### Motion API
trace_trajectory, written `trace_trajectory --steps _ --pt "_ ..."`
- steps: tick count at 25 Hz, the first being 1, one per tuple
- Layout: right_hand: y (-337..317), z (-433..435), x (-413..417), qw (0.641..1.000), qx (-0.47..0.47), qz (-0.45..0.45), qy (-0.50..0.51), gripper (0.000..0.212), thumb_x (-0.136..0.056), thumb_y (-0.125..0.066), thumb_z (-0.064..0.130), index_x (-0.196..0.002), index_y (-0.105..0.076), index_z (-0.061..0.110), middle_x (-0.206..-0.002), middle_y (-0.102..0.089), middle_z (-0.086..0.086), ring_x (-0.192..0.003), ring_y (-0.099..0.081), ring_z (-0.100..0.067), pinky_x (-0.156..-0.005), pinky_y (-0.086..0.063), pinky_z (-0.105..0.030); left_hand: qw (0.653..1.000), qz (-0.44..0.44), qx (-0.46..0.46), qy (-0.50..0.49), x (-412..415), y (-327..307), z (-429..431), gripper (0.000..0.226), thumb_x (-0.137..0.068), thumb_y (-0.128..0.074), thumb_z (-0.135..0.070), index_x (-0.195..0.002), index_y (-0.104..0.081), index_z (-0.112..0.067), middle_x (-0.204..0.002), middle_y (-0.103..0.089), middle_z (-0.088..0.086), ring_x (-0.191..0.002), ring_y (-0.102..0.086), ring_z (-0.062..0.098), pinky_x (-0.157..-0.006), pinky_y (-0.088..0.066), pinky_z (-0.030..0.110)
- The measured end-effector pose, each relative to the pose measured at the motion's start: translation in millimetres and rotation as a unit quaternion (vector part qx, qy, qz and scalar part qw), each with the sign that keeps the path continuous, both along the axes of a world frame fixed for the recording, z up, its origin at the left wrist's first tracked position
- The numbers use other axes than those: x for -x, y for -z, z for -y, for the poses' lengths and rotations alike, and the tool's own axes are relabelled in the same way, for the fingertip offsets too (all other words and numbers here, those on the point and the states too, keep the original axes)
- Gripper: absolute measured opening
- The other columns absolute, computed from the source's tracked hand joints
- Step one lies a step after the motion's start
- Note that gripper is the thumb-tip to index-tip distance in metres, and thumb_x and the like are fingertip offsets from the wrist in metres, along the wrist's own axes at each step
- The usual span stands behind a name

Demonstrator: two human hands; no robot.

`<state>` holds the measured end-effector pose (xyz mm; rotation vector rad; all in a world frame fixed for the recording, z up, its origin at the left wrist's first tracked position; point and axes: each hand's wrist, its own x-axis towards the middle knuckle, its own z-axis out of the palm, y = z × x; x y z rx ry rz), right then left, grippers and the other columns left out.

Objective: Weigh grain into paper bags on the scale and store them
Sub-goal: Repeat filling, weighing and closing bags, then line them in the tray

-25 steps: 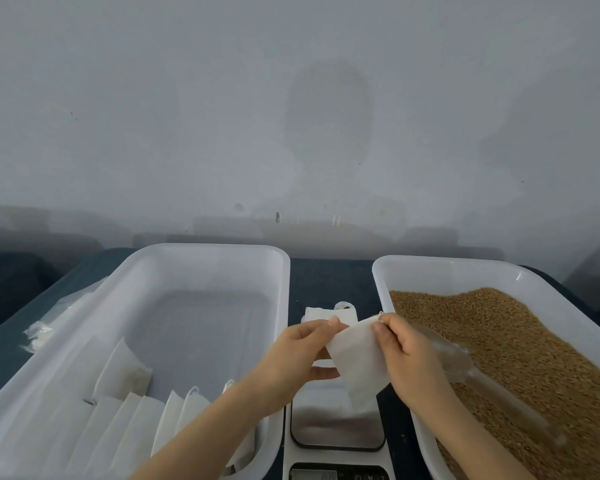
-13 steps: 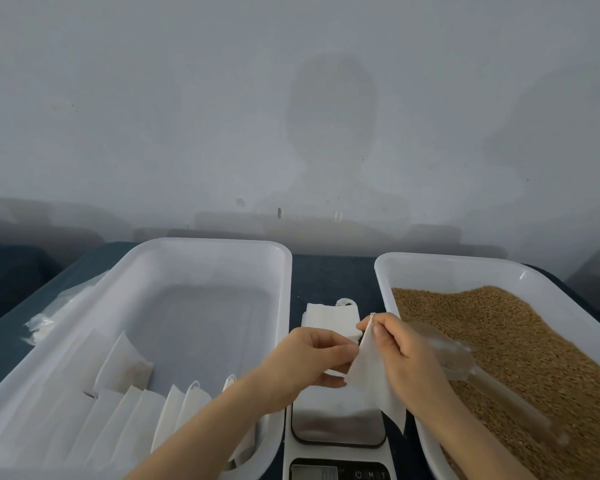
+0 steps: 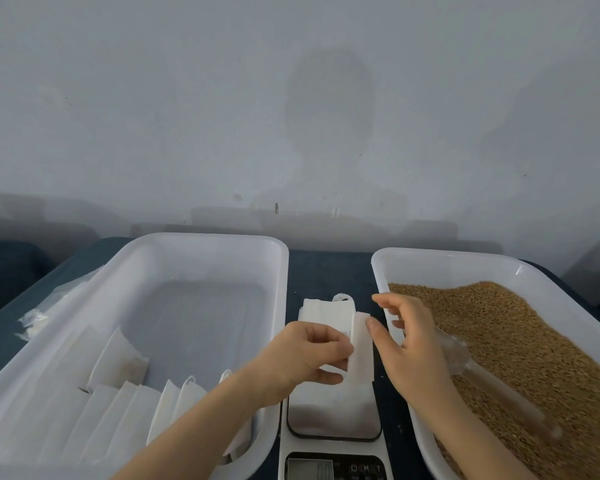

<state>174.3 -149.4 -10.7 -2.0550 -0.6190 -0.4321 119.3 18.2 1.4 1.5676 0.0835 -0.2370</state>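
Note:
My left hand (image 3: 307, 355) pinches a small white paper bag (image 3: 361, 351) upright over the scale (image 3: 333, 441), whose steel platform lies between two white bins. My right hand (image 3: 409, 344) hovers just right of the bag with fingers spread, holding nothing. The right bin (image 3: 447, 261) is full of brown grain (image 3: 520, 348), with a clear plastic scoop (image 3: 482, 375) lying in it. A stack of empty bags (image 3: 323, 313) lies behind the scale. The left bin (image 3: 201, 244) holds several filled white bags (image 3: 118, 396) along its near side.
Dark blue table surface (image 3: 329, 271) shows between the bins. A crumpled clear plastic wrapper (image 3: 45, 313) lies left of the left bin. A grey wall stands close behind the table. The scale's display and buttons (image 3: 336, 467) sit at the near edge.
My right hand let go of the bag and opened, drawing slightly right. My left hand keeps the bag, now turned upright over the scale.

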Motion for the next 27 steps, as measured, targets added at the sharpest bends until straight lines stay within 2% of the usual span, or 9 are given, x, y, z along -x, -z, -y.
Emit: trace_trajectory --steps 2,4,9,12,14,16,20,23,27 --pt "-0.5 0.6 -0.4 1.0 -0.007 0.009 0.017 0.025 -0.086 -0.064 0.021 -0.106 -0.053 0.033 -0.104 -0.049 0.025 -0.101 -0.047 0.003 -0.08 -0.038 -0.014 1.0 -0.008 0.019 -0.014 -0.9 0.7 -0.6 0.011 -0.089 -0.064 -0.018 -0.082 -0.071 -0.016 -0.083 -0.071 0.001 -0.082 -0.068 0.013 -0.072 -0.054 0.025" --pt "-1.7 0.9 1.2 1.0 -0.028 -0.001 0.001 0.021 -0.087 -0.063 0.02 -0.1 -0.055 0.034 -0.096 -0.056 0.021 -0.094 -0.053 0.002 -0.072 -0.043 -0.012 0.998 -0.017 0.041 -0.032 -1.7 1.5 -1.7 0.01 -0.09 -0.064 -0.021 -0.084 -0.071 -0.016 -0.084 -0.071 0.0 -0.082 -0.068 0.012 -0.073 -0.054 0.026" --pt "-7.1 -3.4 13.0 0.988 -0.016 -0.085 -0.127 0.015 -0.089 -0.059 0.027 -0.092 -0.06 0.042 -0.087 -0.066 0.023 -0.082 -0.064 0.001 -0.07 -0.049 -0.011 0.995 -0.024 0.075 -0.054 -2.7 1.9 -3.1 0.011 -0.09 -0.064 -0.023 -0.084 -0.071 -0.016 -0.084 -0.07 0.001 -0.08 -0.067 0.009 -0.07 -0.051 0.023" --pt "-9.6 -5.9 16.7 0.984 -0.017 -0.098 -0.145 0.007 -0.084 -0.057 0.04 -0.091 -0.06 0.043 -0.087 -0.067 0.024 -0.079 -0.064 0.002 -0.068 -0.048 -0.009 0.995 -0.022 0.084 -0.049 -2.4 1.8 -3.3 0.011 -0.09 -0.064 -0.021 -0.089 -0.071 -0.013 -0.085 -0.07 0.002 -0.079 -0.066 0.008 -0.069 -0.05 0.02" --pt "-8.9 -5.7 17.0 0.984 -0.018 -0.105 -0.142 0.011 -0.081 -0.057 0.046 -0.09 -0.061 0.041 -0.084 -0.067 0.023 -0.079 -0.064 0.002 -0.067 -0.048 -0.009 0.996 -0.02 0.067 -0.046 -2.0 1.3 -2.0 0.011 -0.09 -0.064 -0.022 -0.089 -0.071 -0.013 -0.084 -0.07 0.001 -0.078 -0.066 0.008 -0.069 -0.05 0.019" --pt "-7.3 -5.2 15.2 0.986 -0.004 -0.107 -0.127 0.003 -0.085 -0.062 0.037 -0.087 -0.064 0.036 -0.081 -0.066 0.023 -0.077 -0.064 0.002 -0.066 -0.048 -0.01 0.997 -0.019 0.045 -0.056 -2.7 1.6 0.0 0.012 -0.089 -0.065 -0.022 -0.087 -0.072 -0.013 -0.084 -0.071 0.003 -0.077 -0.066 0.009 -0.069 -0.05 0.019" --pt "-2.9 -3.5 12.7 0.992 0.019 -0.086 -0.087 0.008 -0.087 -0.065 0.018 -0.085 -0.067 0.026 -0.072 -0.066 0.015 -0.072 -0.063 0.001 -0.065 -0.049 -0.011 0.996 -0.024 0.022 -0.078 -3.9 2.4 2.5 0.014 -0.09 -0.063 -0.019 -0.084 -0.068 -0.008 -0.084 -0.069 0.008 -0.075 -0.065 0.012 -0.069 -0.051 0.021" --pt "-2.5 -4.0 15.3 0.997 0.018 -0.039 -0.07 0.017 -0.084 -0.067 0.011 -0.089 -0.061 0.025 -0.069 -0.062 0.015 -0.071 -0.061 0.001 -0.062 -0.045 -0.008 0.996 -0.019 0.016 -0.087 -3.5 2.5 3.8 0.013 -0.089 -0.062 -0.016 -0.078 -0.066 -0.008 -0.073 -0.066 0.003 -0.067 -0.063 0.009 -0.066 -0.051 0.021" --pt "-2.7 -5.8 16.9 0.987 0.097 0.07 -0.104 0.015 -0.082 -0.067 0.0 -0.084 -0.063 0.014 -0.074 -0.058 0.009 -0.061 -0.051 -0.002 -0.057 -0.04 -0.008 0.995 -0.013 0.027 -0.093 -3.0 1.9 3.3 0.015 -0.088 -0.063 -0.016 -0.075 -0.065 -0.009 -0.069 -0.063 0.002 -0.065 -0.06 0.009 -0.065 -0.05 0.021"
